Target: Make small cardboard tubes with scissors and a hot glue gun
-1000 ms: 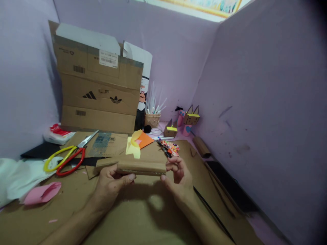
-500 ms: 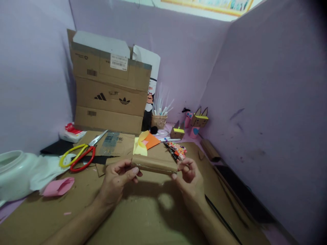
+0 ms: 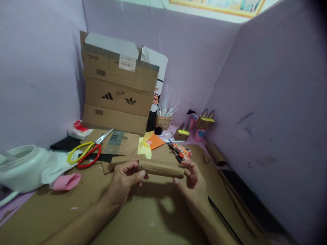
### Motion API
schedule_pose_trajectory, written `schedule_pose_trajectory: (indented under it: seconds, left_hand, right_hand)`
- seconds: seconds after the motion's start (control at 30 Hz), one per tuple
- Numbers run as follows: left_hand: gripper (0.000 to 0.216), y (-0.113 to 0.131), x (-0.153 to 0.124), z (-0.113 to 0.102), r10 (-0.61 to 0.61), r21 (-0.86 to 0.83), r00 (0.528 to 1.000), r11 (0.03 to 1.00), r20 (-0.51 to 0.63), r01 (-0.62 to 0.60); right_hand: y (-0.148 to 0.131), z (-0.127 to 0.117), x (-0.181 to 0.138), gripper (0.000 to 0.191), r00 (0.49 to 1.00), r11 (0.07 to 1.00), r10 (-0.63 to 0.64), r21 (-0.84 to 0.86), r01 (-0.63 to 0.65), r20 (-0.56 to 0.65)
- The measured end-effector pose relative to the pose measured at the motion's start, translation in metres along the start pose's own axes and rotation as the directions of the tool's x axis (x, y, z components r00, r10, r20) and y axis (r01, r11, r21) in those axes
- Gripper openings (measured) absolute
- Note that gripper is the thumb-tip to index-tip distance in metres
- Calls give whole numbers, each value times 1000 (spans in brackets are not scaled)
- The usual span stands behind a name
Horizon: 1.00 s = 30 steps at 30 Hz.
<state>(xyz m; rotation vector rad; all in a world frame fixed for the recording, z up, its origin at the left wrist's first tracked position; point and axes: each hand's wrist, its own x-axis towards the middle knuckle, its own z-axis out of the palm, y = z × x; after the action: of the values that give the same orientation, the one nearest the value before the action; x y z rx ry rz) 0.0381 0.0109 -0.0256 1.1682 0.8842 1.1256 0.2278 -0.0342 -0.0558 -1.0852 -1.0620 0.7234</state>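
Note:
Both hands hold a folded strip of brown cardboard (image 3: 159, 168) level above the cardboard-covered table (image 3: 143, 217). My left hand (image 3: 126, 180) pinches its left end, thumb on the near side and fingers curled behind. Around the strip's right end my right hand (image 3: 192, 178) is closed, thumb below and fingers over the top. Yellow and red scissors (image 3: 85, 153) lie to the left, apart from the hands.
A tall brown shoe box (image 3: 119, 85) stands at the back. Yellow and orange paper (image 3: 148, 143), a patterned packet (image 3: 180, 152), a small basket of sticks (image 3: 163, 120) and little cardboard figures (image 3: 204, 123) lie behind the hands. A white jar (image 3: 20, 166) and pink paper (image 3: 66, 181) sit at left.
The view has swung left, bringing the white jar into sight. The hands keep holding the cardboard strip, which has tilted slightly down to the right.

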Motion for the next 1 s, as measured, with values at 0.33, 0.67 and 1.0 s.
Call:
schedule_pose_trajectory:
  seconds: [0.33, 0.67, 1.0]
  left_hand:
    - [10, -1, 0, -2, 22, 52, 995, 998, 95, -28]
    - [16, 1, 1, -4, -36, -92, 998, 995, 49, 41]
    - [21, 2, 3, -4, -90, -27, 994, 995, 69, 92]
  right_hand:
    - [0, -4, 5, 42, 998, 993, 60, 100, -61, 12]
    - [-4, -4, 6, 43, 993, 986, 120, 122, -117, -15]
    - [-4, 1, 6, 43, 988, 986, 146, 84, -141, -56]
